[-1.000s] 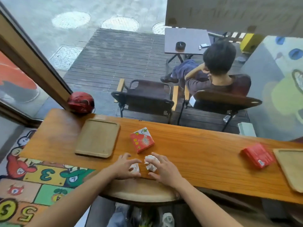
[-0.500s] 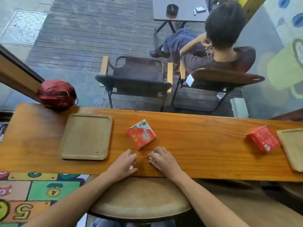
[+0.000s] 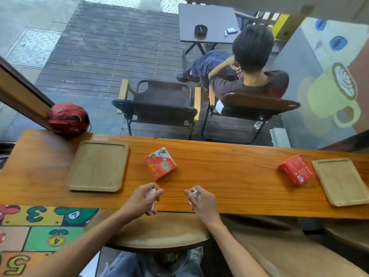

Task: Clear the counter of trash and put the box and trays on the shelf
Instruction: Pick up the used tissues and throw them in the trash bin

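My left hand (image 3: pixel 144 200) grips a crumpled white tissue (image 3: pixel 151 193) at the near edge of the wooden counter (image 3: pixel 229 176). My right hand (image 3: pixel 199 200) grips a second crumpled white tissue (image 3: pixel 196 195) a short way to its right. A red carton (image 3: pixel 160 163) lies on the counter just beyond both hands. A wooden tray (image 3: pixel 98 165) sits to the left. Another red carton (image 3: pixel 297 169) lies at the right beside a second wooden tray (image 3: pixel 342 181).
A red helmet (image 3: pixel 67 118) rests at the counter's far left corner. A round stool (image 3: pixel 159 230) stands under me at the counter. Beyond the window a person sits on a chair (image 3: pixel 257 104) next to an empty chair (image 3: pixel 157 104).
Both hands closed round the tissues, lifted them off the counter and drew apart. The camera view tilted down and then back up.
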